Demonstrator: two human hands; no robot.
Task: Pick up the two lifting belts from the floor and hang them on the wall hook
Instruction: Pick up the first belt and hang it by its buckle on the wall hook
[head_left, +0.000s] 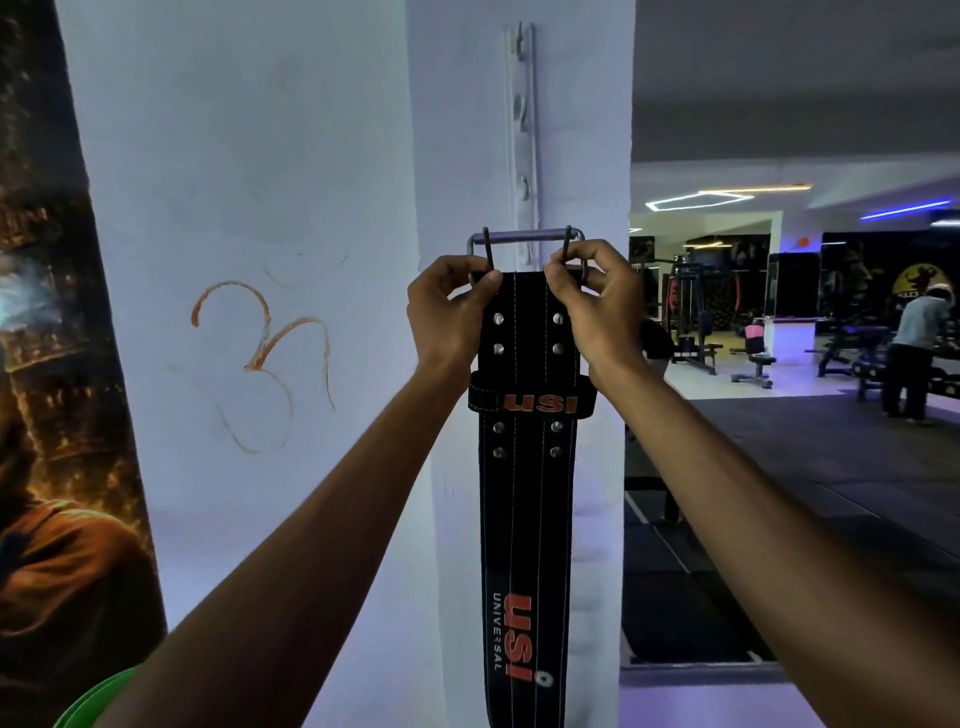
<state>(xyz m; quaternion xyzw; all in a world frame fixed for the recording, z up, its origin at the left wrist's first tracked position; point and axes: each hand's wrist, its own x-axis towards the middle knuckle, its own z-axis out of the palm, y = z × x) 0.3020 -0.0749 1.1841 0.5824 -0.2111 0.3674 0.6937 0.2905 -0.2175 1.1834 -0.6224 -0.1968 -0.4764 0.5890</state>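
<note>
A black lifting belt (527, 499) with orange "USI" lettering hangs straight down in front of a white pillar. Its metal buckle (525, 236) is at the top, level with the lowest hook of a white hook rail (523, 145) fixed upright on the pillar. My left hand (447, 317) pinches the belt's top left corner at one buckle prong. My right hand (597, 306) pinches the top right corner at the other prong. Whether the buckle rests on a hook is hidden behind it. Only one belt is in view.
The white pillar (467, 156) stands directly ahead, with an orange mark drawn on the wall (265, 358) to its left and a dark poster (57, 415) at the far left. To the right the gym floor opens out with weight machines (691, 322), benches and a person (914, 353) standing far off.
</note>
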